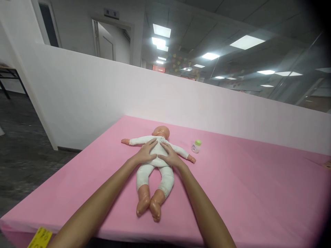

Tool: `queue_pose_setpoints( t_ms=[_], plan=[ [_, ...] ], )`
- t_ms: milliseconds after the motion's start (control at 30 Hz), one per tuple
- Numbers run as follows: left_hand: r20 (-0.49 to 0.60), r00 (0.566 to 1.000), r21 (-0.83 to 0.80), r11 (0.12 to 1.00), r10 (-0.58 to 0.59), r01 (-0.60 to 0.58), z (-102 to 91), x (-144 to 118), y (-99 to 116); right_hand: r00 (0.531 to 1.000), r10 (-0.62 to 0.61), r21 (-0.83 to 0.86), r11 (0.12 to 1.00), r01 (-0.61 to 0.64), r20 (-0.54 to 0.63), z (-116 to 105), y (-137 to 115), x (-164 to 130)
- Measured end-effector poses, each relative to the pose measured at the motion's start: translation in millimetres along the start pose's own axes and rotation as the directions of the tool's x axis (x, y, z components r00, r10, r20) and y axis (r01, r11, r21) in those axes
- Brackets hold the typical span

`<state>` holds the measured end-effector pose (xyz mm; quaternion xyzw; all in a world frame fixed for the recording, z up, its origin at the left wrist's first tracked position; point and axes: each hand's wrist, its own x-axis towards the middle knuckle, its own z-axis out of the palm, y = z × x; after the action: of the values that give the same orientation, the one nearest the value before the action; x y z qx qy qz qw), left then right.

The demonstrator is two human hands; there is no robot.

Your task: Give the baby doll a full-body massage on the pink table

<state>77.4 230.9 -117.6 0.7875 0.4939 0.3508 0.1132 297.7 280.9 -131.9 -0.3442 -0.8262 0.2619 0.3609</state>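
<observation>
A baby doll in a white cloth body lies on the pink-covered table, its head away from me and its bare feet toward me. Its arms are stretched out to both sides. My left hand rests flat on the left side of the doll's torso, fingers spread. On the right side of the torso lies my right hand, also with fingers extended. The thumbs point toward each other over the belly. Just beyond the doll's right-hand arm stands a small clear bottle with a green cap.
A low white partition runs along the table's far edge, with glass and ceiling lights beyond. A yellow label hangs at the front left edge. Another object, partly cut by shadow, sits at the far right. Dark floor lies to the left.
</observation>
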Motion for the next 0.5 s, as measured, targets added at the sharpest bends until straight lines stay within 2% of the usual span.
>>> queue_pose_setpoints(
  t_ms=[67, 267, 500],
  plan=[
    [-0.040, 0.999, -0.009, 1.000, -0.026, 0.026, 2.8, 1.6, -2.2, 1.000, -0.007, -0.013, 1.000, 0.007, -0.014, 2.6, -1.5, 2.2],
    [-0.204, 0.979, 0.014, 1.000, 0.021, -0.019, 9.7, 7.2, -0.5, 0.977, -0.063, -0.054, 0.997, 0.053, -0.201, 16.7, -3.1, 10.7],
    [-0.308, 0.951, -0.008, 1.000, -0.019, 0.017, 4.2, 10.4, 10.5, 0.946, -0.046, 0.035, 0.998, 0.061, -0.322, 17.1, -0.5, 12.9]
  ],
)
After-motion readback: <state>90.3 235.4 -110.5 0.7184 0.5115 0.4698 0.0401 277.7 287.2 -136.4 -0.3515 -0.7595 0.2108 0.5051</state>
